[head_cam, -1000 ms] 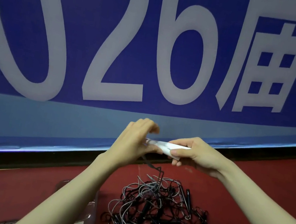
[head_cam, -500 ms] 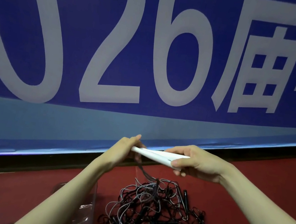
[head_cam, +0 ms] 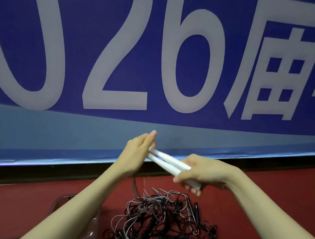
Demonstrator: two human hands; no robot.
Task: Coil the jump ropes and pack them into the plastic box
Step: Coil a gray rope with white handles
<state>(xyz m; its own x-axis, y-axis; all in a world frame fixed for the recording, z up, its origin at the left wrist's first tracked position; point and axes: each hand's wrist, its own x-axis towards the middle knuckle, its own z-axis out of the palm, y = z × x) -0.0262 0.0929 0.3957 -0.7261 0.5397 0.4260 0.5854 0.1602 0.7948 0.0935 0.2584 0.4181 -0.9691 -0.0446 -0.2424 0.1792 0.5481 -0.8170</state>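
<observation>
Two white jump-rope handles (head_cam: 168,161) lie side by side, held up in front of a blue banner. My right hand (head_cam: 199,172) grips their right ends, fingers curled round them. My left hand (head_cam: 139,149) is at their left tips, fingers pointing up; what they do behind the handles is hidden. A thin grey cord (head_cam: 135,188) hangs from the left tips down to a tangled heap of black jump ropes (head_cam: 162,227) on the red floor. The clear plastic box (head_cam: 91,230) stands left of the heap, mostly hidden by my left forearm.
The blue banner (head_cam: 122,51) with large white characters stands upright right behind my hands, its black base strip (head_cam: 19,176) running along the red floor (head_cam: 285,191). Several black handles stick out at the heap's right side.
Both hands have risen slightly and the white handles now tilt down to the right. My left hand's fingers have straightened upward at the handles' left tips. The view has shifted a little.
</observation>
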